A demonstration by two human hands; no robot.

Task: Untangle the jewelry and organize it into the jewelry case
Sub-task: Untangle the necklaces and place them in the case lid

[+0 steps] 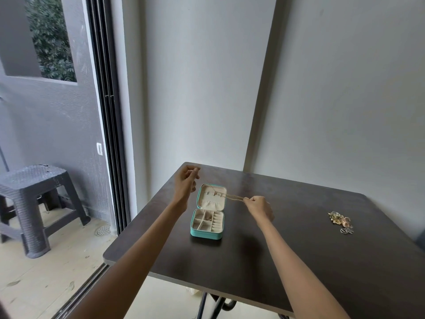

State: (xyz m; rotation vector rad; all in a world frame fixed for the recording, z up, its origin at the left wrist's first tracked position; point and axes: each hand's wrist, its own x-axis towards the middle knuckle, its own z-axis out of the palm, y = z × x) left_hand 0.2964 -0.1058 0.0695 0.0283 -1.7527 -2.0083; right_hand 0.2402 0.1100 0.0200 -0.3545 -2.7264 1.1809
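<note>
A small teal jewelry case [193,231] lies open on the dark table [276,249], its cream lid flat at the back and its divided tray in front. A small gold piece rests in one tray compartment. My right hand [258,207], just right of the lid, pinches a thin gold chain [234,197] that stretches left across the lid. My left hand [185,183] is raised above the case's left side with fingers curled; I cannot tell whether it grips the chain's other end. A tangled pile of jewelry [341,222] lies far right on the table.
White walls stand close behind the table. To the left, a sliding glass door frame [108,111] opens onto a balcony with a dark wicker-style stool [36,199]. The table's left edge lies near the door track.
</note>
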